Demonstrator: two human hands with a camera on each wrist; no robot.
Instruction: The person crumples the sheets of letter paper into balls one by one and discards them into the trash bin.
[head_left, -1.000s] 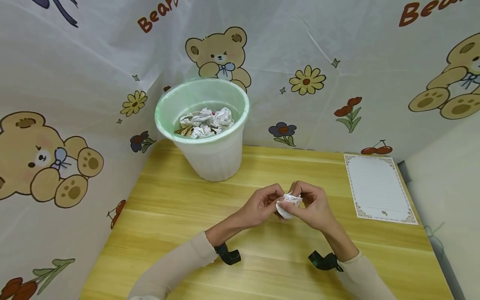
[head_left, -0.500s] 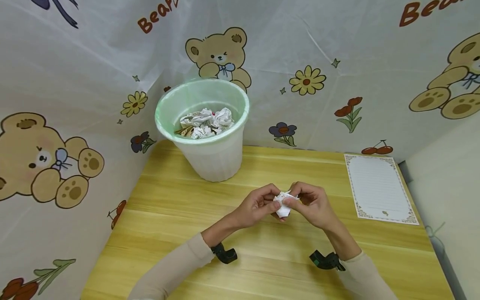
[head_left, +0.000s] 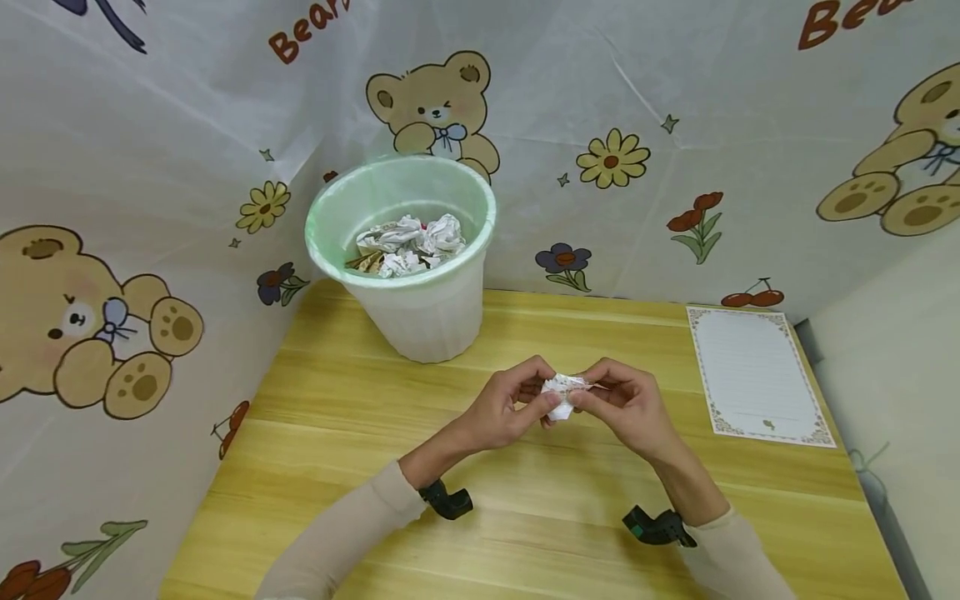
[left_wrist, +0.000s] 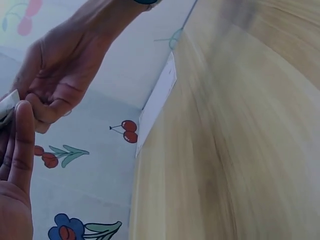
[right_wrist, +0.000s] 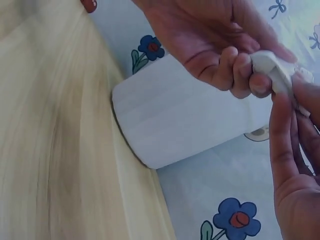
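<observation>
Above the middle of the table, both hands hold one small crumpled piece of white paper (head_left: 561, 398), with reddish-brown print on part of it. The left hand (head_left: 502, 408) grips its left side between thumb and curled fingers. On its other side the right hand (head_left: 626, 408) pinches an edge between thumb and fingertips. Seen in the right wrist view, the paper (right_wrist: 270, 67) is folded into a compact wad, and the fingers of both hands meet around it. Only a corner of the paper (left_wrist: 7, 104) shows in the left wrist view.
A pale green bin (head_left: 431, 321) with several crumpled papers (head_left: 442, 237) inside stands at the table's back left. A lined sheet with an ornate border (head_left: 757, 375) lies flat at the right edge of the wooden table (head_left: 360, 400). Bear-printed cloth (head_left: 525, 100) hangs behind.
The hands have lifted slightly and turned the crumpled paper between their fingers. Its shape and visible folds differ. The bin and lined sheet stay where they were.
</observation>
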